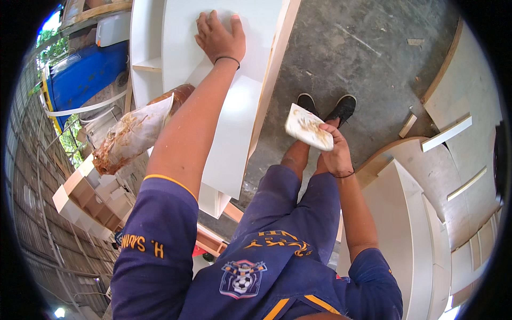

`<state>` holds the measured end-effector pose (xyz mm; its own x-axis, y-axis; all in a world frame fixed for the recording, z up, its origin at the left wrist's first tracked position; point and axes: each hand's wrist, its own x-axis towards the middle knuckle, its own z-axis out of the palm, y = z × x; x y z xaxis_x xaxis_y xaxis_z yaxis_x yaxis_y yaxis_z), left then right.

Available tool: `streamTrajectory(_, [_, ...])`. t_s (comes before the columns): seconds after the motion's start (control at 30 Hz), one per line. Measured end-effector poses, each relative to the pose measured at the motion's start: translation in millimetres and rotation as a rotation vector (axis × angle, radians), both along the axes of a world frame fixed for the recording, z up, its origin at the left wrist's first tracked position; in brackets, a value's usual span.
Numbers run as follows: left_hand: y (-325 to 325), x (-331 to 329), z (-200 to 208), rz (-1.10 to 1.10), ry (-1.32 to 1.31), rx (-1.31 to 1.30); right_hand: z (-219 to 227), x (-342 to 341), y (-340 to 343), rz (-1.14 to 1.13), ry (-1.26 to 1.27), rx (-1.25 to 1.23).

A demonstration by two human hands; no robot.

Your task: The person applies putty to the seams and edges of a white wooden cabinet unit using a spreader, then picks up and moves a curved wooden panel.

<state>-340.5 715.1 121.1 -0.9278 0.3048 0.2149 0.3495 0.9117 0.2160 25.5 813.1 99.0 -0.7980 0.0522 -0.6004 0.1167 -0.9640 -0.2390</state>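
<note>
My left hand (221, 40) lies on the glossy white panel (226, 122) with its fingers stretched out, holding nothing. In my right hand (336, 152) is a flat white card-like piece (309, 127), roughly rectangular and smeared with brown, pinched at its edge over the floor by my shoes. Beside my left forearm sits a can (136, 133) with a torn white label, crusted with brown residue; my arm hides part of it.
White cabinet boards (146, 42) adjoin the panel on its left. A blue bin (88, 74) stands farther left. Scattered wood strips (448, 132) and pale curved boards (426, 165) lie to the right. The concrete floor (341, 58) runs between.
</note>
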Motion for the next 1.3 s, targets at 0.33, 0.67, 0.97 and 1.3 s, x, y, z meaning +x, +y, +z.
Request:
streamTrajectory(0.33, [0.4,4.4,6.1,0.035,0.016,-0.083,44.6,-29.1,-10.9,0.099,-0.200,0.132])
streamTrajectory(0.67, [2.9,3.3,8.9,0.012,-0.064,-0.008,66.7,-57.0,-31.0,0.344,-0.073,0.403])
streamTrajectory(0.97, [1.0,3.9,8.9,0.001,-0.016,-0.048,85.1,-85.1,-50.3,0.530,-0.067,0.610])
streamTrajectory(1.3, [9.4,5.8,13.4,0.020,0.055,-0.122,77.6,-60.9,-56.4,0.265,-0.130,0.517])
